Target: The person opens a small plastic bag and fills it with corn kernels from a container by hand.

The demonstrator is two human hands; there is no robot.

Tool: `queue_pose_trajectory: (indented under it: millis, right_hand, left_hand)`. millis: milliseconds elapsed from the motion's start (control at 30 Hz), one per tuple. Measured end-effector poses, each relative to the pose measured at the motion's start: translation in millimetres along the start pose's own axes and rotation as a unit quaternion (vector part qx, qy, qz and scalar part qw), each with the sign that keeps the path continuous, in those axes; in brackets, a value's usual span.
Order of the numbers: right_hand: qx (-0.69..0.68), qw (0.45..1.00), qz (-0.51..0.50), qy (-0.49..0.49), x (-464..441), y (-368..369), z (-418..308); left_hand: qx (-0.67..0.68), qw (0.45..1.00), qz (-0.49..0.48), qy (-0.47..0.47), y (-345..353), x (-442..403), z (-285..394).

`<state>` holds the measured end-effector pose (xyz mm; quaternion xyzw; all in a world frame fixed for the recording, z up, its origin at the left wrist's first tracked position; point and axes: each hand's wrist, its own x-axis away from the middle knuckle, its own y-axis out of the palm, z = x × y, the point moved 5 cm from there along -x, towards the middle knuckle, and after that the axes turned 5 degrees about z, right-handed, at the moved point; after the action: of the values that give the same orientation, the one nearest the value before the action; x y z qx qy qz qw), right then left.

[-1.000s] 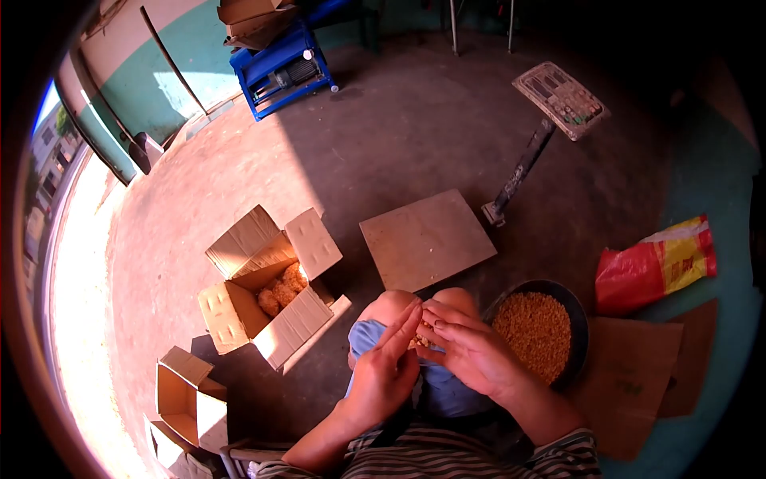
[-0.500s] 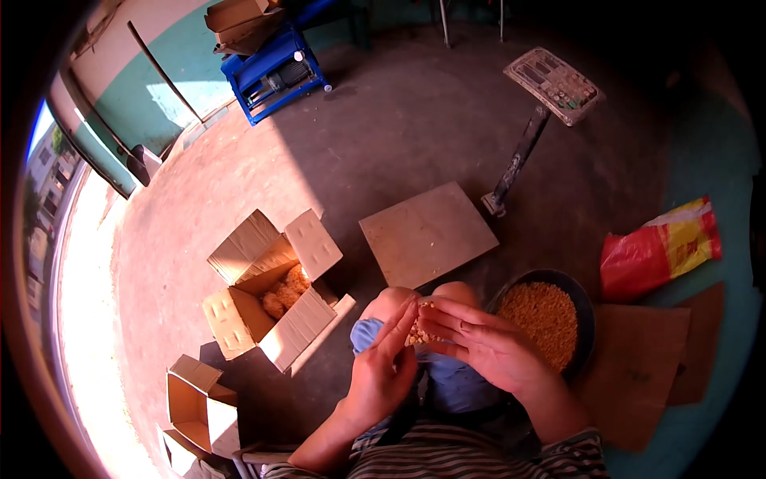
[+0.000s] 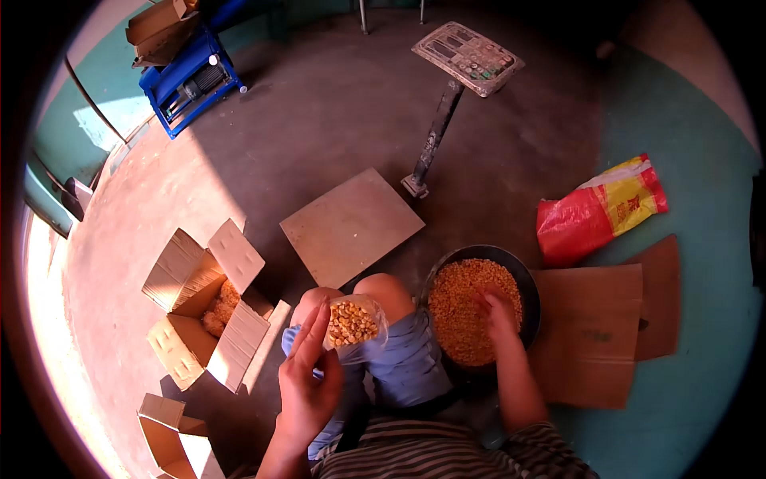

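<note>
My left hand (image 3: 307, 375) is closed on the edge of a small clear plastic bag (image 3: 381, 323). Yellow-orange corn kernels (image 3: 351, 322) fill the bag, which is held above my knees. On my right stands a dark round basin (image 3: 536, 307) full of similar kernels. My right hand (image 3: 499, 315) reaches over the basin's right part, fingertips down at the kernels. Blur and the kernels keep its finger positions from being clear.
A floor scale has its platform (image 3: 351, 227) before my knees and its display (image 3: 469, 57) on a post. An open carton (image 3: 187, 279) with orange bundles stands left, another carton (image 3: 171, 435) nearer. A red-yellow sack (image 3: 586, 223) and flat cardboard (image 3: 586, 331) lie right.
My right hand has left the bag and moved right to the kernels in the basin. My left hand still holds the bag. The whole view has swung to the right.
</note>
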<state>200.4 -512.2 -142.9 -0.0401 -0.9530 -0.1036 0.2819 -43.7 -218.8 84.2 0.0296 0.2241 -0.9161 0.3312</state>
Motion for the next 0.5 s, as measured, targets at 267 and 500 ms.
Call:
queue_pose_trajectory:
  millis: [267, 500]
  right_hand:
    - [0.299, 0.948, 0.095, -0.046, -36, -12, 15]
    - [0.46, 0.834, 0.122, -0.279, -53, 33, 23]
  left_hand:
    - [-0.013, 1.0, -0.01, -0.006, 3, -3, 4]
    - [0.004, 0.999, -0.01, -0.039, 3, -2, 1]
